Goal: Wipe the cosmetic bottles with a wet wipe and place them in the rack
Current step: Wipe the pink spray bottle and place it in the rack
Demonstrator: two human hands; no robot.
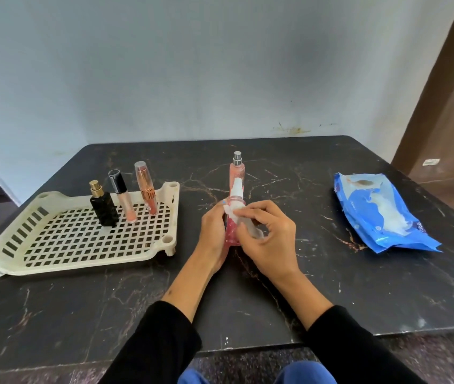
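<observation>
pink bottle (232, 234) mid-table, left grip (214, 231) clamped round; right grip (264, 236) pinching wipe (231, 210); rack (148, 253) apart, left.

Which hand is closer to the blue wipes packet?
The right hand. It is at the pink spray bottle in the table's middle, on the side facing the blue wipes packet. The left hand grips the bottle's other side, farther away.

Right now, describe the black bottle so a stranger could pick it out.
Find the cream rack on the table's left. Three items stand along its far side; the black bottle is leftmost. It alone is squat, square and dark, with a gold sprayer top.
</observation>
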